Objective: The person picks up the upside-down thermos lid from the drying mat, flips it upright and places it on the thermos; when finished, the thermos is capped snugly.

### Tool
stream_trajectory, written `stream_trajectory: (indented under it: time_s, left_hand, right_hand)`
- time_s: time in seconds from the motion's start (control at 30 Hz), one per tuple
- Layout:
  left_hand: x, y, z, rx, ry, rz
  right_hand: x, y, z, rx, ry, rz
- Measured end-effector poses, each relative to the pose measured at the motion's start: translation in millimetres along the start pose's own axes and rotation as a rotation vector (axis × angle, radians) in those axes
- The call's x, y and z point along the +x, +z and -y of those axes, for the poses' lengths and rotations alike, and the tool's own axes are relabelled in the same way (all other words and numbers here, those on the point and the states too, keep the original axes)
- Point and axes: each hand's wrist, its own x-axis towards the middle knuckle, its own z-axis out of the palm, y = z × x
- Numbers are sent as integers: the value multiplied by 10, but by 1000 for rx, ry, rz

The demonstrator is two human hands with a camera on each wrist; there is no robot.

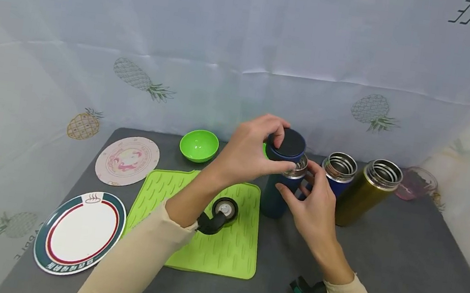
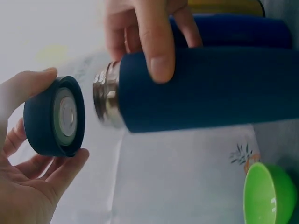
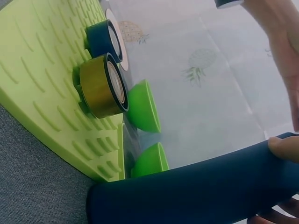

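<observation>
My left hand [image 1: 249, 151] pinches a dark blue bottle lid [image 1: 287, 143] by its sides, between thumb and fingers. In the left wrist view, the lid's underside [image 2: 66, 115] faces the steel mouth of a dark blue bottle [image 2: 201, 91], with a gap between them. Around the upper part of that bottle, my right hand [image 1: 313, 209] grips with thumb and fingers on opposite sides. The bottle stands upright on the grey table. Just right of it are a brighter blue bottle [image 1: 340, 186] and an olive-gold bottle [image 1: 355, 197], both uncapped.
On a lime-green ridged mat [image 1: 234, 250] sit a gold lid [image 3: 99, 88] and a blue lid [image 3: 103, 41]. Behind it are two green bowls, one plainly visible [image 1: 199, 145]. A pink plate [image 1: 127, 161] and a dark-rimmed plate [image 1: 80, 234] lie left. A pink translucent bowl [image 1: 417, 184] stands far right.
</observation>
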Motion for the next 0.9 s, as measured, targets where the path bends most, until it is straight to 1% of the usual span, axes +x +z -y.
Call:
stream_trajectory:
  time_s: [0.23,0.4,0.67,0.9]
  left_hand:
    - [48,160,-5,2,-4,57]
    - [43,233,40,-9,-32,81]
    - [29,273,84,-44,-73,93]
    - [18,305,98,-50,-80,107]
  right_hand:
    - [-5,17,1,7,-1,0]
    - [-13,37,4,22,-1,-11]
    - [-8,57,-7,42,-12,-74]
    - [-9,50,-15,87,22,-91]
